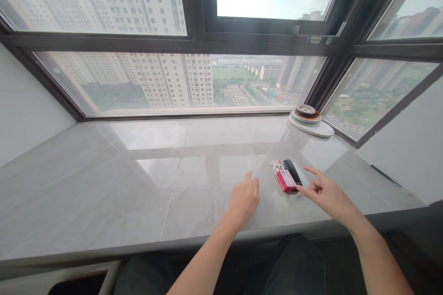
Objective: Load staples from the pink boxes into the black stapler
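A small red-and-white box (284, 179) lies on the pale stone-look sill. Right beside it is a long black object (292, 173) that looks like a stapler. My right hand (325, 193) is just to the right of both, thumb and index finger spread apart and the other fingers curled. Its thumb tip comes up to the near right corner of the box; whether it touches cannot be made out. To the left of the box, my left hand (245, 196) hovers over the sill with thumb and index finger slightly apart. Nothing shows in either hand.
Several stacked plates and round mats (308, 120) stand in the far right corner by the window frame. A thin dark stick-like thing (386, 175) lies along the right wall. The glossy sill (104, 203) ends at a front edge above my legs.
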The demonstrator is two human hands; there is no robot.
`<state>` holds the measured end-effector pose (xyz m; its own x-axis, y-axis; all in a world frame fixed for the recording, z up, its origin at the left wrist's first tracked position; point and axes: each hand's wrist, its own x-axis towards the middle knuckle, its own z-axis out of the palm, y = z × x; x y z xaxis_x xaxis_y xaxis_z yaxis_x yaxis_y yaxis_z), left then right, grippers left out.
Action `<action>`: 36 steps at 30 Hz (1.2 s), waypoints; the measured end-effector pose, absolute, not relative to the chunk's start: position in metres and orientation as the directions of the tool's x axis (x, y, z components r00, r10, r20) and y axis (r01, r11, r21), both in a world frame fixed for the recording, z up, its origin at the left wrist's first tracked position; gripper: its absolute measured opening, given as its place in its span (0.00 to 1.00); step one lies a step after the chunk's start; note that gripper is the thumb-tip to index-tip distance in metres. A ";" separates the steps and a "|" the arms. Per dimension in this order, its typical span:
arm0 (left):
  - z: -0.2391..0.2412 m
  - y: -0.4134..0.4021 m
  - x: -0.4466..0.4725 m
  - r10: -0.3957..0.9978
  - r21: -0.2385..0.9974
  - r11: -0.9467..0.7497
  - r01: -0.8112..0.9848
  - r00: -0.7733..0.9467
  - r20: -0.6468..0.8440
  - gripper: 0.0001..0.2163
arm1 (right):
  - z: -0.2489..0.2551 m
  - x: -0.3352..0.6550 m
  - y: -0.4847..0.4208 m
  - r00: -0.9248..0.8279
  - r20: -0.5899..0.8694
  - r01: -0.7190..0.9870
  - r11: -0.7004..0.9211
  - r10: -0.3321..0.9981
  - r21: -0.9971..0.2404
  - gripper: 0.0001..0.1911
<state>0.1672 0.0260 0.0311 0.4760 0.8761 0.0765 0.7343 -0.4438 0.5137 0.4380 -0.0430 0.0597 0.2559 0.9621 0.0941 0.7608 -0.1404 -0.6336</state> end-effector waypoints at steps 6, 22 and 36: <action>0.019 0.012 0.047 0.916 0.404 -0.394 0.826 0.317 0.247 0.20 | 0.037 0.286 -0.034 -0.021 0.190 0.724 0.146 0.981 -0.674 0.26; 0.001 0.005 0.000 0.884 0.144 -0.437 0.888 0.395 0.250 0.28 | 0.002 0.216 -0.015 -0.104 0.109 0.975 0.122 0.989 -0.185 0.33; 0.006 0.004 -0.003 0.895 0.228 -0.430 0.874 0.380 0.232 0.26 | 0.000 0.218 -0.015 -0.113 0.138 0.962 0.143 0.984 -0.234 0.33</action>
<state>-0.0033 0.0038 0.0062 0.3802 0.8955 0.2315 0.8738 -0.4298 0.2276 0.2177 -0.0150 0.0001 -0.1126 0.9840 0.1381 0.9617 0.1428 -0.2339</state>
